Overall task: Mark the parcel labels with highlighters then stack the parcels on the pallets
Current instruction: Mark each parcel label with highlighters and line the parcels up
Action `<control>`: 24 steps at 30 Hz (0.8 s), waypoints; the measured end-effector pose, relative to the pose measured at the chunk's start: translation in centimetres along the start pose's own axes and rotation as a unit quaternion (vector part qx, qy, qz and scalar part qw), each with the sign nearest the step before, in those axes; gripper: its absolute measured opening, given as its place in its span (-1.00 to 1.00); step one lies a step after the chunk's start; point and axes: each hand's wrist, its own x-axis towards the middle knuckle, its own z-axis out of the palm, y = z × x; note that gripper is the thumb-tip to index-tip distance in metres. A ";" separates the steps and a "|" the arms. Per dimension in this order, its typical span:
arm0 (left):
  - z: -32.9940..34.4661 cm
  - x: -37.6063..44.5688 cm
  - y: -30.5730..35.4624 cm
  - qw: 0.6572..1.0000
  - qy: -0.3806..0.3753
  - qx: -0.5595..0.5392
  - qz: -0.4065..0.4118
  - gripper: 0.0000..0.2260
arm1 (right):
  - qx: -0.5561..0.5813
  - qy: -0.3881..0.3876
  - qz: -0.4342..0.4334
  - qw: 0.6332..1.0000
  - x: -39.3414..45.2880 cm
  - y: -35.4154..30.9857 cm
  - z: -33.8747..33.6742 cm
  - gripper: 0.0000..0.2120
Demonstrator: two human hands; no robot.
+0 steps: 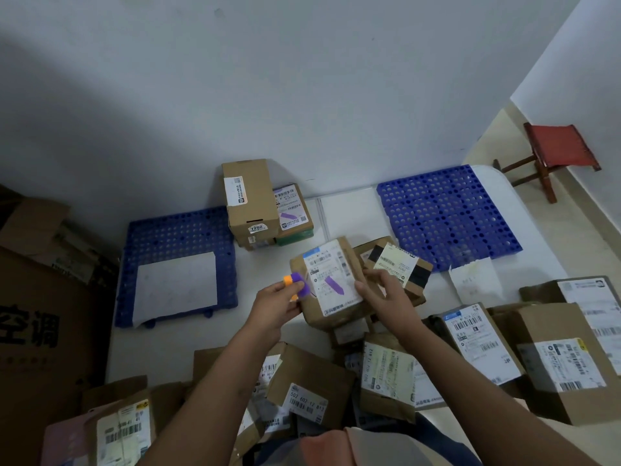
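Two hands share the work: the left hand [275,304] pinches a purple and orange highlighter pair [296,284] just beside the held parcel [331,287], which the right hand [379,292] grips at its right edge above the white table [346,210]. Its label [331,275] already carries a purple stroke, so marking looks finished. Next, I judge, it goes to the parcel stack [265,203] between the left blue pallet [178,230] and right blue pallet [447,213].

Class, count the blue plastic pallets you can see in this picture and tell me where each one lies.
2. One blue pallet lies on the left by the wall, a white sheet on it. The other blue pallet lies on the right, near the red stool. No others show.
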 end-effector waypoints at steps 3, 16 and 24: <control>0.1 -0.1 1.7 0.999 -0.022 -0.037 0.002 -0.87 | 0.160 -0.063 0.003 0.985 0.4 -2.1 -0.7 -0.69; 4.6 3.8 10.1 0.996 -0.070 -0.029 0.053 -0.83 | 0.359 0.032 0.054 0.931 8.2 -4.3 -2.0 -0.65; 7.4 9.6 11.7 0.999 -0.038 -0.001 0.007 -0.90 | 0.246 0.110 0.068 0.961 16.9 -3.6 -0.8 -0.67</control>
